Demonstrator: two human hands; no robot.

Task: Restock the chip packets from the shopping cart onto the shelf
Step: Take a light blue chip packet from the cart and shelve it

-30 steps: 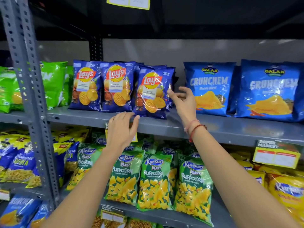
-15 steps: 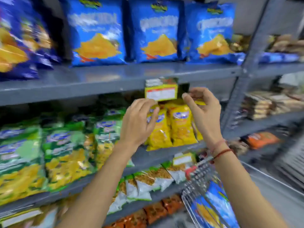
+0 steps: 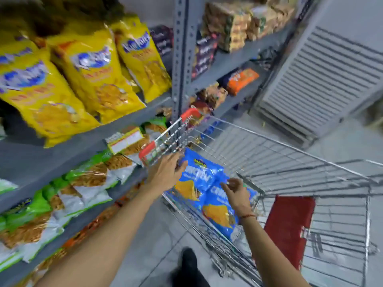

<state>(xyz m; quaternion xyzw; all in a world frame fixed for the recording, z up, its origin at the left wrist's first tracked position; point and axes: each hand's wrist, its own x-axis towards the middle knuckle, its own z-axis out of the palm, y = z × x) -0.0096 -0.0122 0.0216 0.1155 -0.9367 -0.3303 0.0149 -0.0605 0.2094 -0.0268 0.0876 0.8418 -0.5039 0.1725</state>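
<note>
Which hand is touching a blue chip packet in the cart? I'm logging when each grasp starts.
Cannot tell. In the head view, left hand and right hand overlap the blue packets, but blur hides any contact.

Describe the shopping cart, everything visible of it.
The shopping cart is a silver wire basket with red plastic corner guards on its near rim, standing on the grey floor beside the shelf. It looks metal. Two blue chip packets lie at its shelf-side end; a dark red item lies farther along. The left hand reaches over the rim by the packets; the right hand rests on one. Its wheels are hidden.
</note>
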